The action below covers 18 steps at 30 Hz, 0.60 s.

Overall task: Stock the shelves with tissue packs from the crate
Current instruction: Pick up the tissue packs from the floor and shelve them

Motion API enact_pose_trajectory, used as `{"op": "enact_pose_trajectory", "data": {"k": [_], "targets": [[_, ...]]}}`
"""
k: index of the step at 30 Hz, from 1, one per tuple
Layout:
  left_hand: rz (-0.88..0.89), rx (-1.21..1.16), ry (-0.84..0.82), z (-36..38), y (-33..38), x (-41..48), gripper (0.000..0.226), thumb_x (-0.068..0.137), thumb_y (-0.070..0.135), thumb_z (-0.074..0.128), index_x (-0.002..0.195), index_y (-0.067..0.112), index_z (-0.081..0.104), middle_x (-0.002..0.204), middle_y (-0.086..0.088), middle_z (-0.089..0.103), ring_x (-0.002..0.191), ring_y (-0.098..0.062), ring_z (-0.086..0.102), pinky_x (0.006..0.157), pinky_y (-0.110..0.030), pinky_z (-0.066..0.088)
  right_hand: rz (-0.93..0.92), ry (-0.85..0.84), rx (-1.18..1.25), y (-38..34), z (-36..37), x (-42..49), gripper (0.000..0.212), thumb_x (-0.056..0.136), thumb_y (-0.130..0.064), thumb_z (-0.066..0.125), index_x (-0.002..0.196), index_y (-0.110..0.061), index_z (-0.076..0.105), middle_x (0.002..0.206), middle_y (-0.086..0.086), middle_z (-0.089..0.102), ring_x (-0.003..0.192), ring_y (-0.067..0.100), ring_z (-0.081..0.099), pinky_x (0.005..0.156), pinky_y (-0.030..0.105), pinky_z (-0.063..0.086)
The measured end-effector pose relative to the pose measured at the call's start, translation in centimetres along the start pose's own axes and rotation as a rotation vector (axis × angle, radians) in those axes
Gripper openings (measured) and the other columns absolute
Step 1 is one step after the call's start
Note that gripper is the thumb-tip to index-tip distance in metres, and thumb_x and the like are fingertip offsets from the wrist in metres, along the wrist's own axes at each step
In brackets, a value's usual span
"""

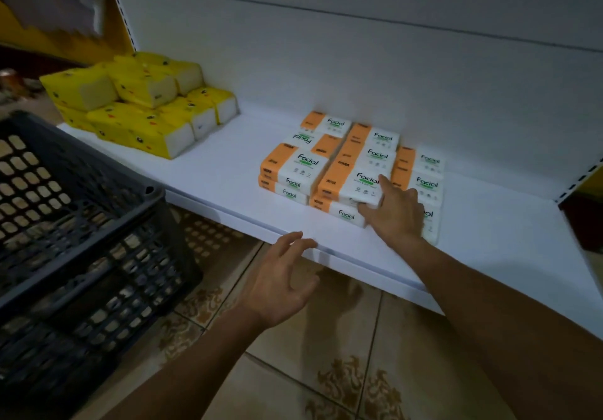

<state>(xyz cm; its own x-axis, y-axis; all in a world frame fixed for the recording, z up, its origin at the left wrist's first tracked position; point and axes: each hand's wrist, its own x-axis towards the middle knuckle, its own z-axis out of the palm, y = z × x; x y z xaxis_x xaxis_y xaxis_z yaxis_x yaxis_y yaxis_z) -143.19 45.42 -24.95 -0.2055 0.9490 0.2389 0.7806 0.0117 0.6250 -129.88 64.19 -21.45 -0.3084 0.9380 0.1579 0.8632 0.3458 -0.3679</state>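
The orange-and-white tissue packs [295, 171] lie flat on the white shelf [228, 174] in three rows running from the front edge back toward the rear panel, stacked two high at the front. Each pack's long axis runs roughly along the shelf's front edge, orange end to the left and white "Facial" end to the right. One pack in the left row is turned the other way, its print upside down.

The right hand [396, 214] is on the top pack [354, 186] of the middle row's front stack. Its index finger lies along the pack's upper face and its other fingers curl against the near right corner, pinching it. That pack sits directly ahead of this hand and to the right of the left hand [280, 281]. The left hand hovers just in front of the shelf edge, fingers loosely bent and holding nothing, well apart from the right hand.

A dark crate [81, 223] stands at the left on the tiled floor [326, 338], and yellow packs [143, 116] are piled at the shelf's left end.
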Motion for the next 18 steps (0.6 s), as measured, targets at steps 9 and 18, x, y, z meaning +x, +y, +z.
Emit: {"op": "enact_pose_trajectory", "data": {"k": [9, 18], "targets": [[0.028, 0.016, 0.015, 1.1, -0.7, -0.2, 0.062, 0.073, 0.056, 0.040, 0.124, 0.023, 0.054, 0.136, 0.001, 0.045, 0.122, -0.011, 0.042, 0.094, -0.017, 0.030, -0.007, -0.072, -0.061, 0.2, 0.3, 1.3, 0.085, 0.080, -0.058, 0.059, 0.146, -0.021, 0.021, 0.134, 0.012, 0.046, 0.124, 0.033, 0.034, 0.098, 0.043, 0.032], [0.113, -0.102, -0.184, 1.3, 0.7, -1.3, 0.055, 0.073, 0.047, 0.049, 0.122, 0.022, 0.054, 0.130, 0.000, 0.048, 0.118, -0.008, 0.042, 0.090, 0.000, 0.027, -0.110, 0.050, -0.072, 1.8, -4.6, -4.7, 0.084, 0.079, -0.051, 0.065, 0.147, -0.022, 0.024, 0.145, 0.011, 0.036, 0.129, 0.031, 0.029, 0.100, 0.039, 0.030]]}}
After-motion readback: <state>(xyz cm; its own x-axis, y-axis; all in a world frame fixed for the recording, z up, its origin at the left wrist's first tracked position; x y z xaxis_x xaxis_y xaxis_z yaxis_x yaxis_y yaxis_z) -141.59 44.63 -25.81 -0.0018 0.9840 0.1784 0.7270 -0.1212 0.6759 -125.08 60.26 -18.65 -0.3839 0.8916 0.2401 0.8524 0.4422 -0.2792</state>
